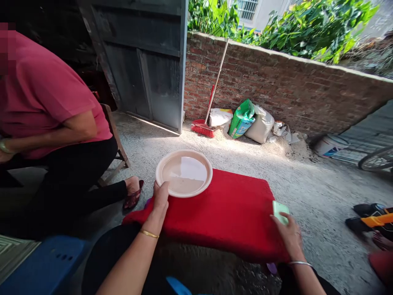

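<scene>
Reaching forward and down, the left arm ran in a slant to the basin (157, 160), where the left hand (161, 198) had its thumb over the near left rim; the fingers beneath were hidden from me. The right arm came up from the lower corner, wrist bent inward, and the right hand (290, 234) pinched a green block (280, 209) between thumb and fingers at the right edge of the red cloth (227, 213). I couldn't tell whether the block touched the cloth. The basin, one only, sat at the cloth's far left corner, with water in it.

I counted one block, one cloth and two bracelets: a gold one (149, 234) on the left wrist, a silver one (301, 263) on the right. Against the brick wall (270, 82) leaned one broom (218, 73), and near it stood a green sack (242, 121) and a white sack (260, 125). One person in pink (52, 86) sat at the left.
</scene>
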`<action>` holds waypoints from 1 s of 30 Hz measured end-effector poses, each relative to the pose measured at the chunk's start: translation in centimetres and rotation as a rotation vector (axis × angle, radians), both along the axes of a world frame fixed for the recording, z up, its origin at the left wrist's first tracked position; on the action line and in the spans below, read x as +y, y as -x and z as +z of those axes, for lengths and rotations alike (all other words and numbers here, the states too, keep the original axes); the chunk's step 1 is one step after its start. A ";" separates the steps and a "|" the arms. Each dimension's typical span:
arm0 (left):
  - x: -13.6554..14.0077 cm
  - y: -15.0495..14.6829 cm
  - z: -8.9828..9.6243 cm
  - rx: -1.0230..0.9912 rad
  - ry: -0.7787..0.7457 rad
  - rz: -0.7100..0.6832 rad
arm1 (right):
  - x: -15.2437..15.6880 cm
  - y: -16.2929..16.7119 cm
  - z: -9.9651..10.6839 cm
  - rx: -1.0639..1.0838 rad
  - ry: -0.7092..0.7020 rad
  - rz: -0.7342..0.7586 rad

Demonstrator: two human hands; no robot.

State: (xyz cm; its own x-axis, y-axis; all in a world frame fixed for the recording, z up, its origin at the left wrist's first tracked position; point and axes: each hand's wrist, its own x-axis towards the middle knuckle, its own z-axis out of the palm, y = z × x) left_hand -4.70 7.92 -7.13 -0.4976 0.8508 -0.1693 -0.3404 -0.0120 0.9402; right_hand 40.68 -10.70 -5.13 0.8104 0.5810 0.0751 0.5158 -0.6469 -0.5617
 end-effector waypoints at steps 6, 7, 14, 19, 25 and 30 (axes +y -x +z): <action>0.0 0.0 0.7 -0.034 0.060 0.036 | 1.3 -1.0 -1.3 0.051 0.084 -0.008; -0.1 0.0 0.8 -0.034 0.057 0.037 | 1.8 -0.5 -1.7 0.058 0.066 0.062; -0.5 -0.2 1.2 -0.033 0.038 0.016 | 4.9 -2.6 -1.3 0.038 0.044 0.030; -0.6 0.0 0.9 -0.022 0.082 0.036 | 7.3 1.0 -2.0 0.044 0.080 0.142; -0.9 0.3 0.0 -0.025 0.079 0.010 | 10.0 1.3 -2.0 0.126 -0.151 0.444; -1.0 0.1 0.6 -0.031 0.073 0.023 | 12.8 -6.0 0.0 0.058 0.040 -0.107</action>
State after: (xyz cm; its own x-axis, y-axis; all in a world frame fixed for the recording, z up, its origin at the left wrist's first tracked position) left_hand -4.81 6.96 -6.50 -0.5102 0.8241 -0.2461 -0.3694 0.0485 0.9280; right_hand 46.72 2.08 -5.13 0.8701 0.4928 0.0047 0.4101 -0.7188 -0.5614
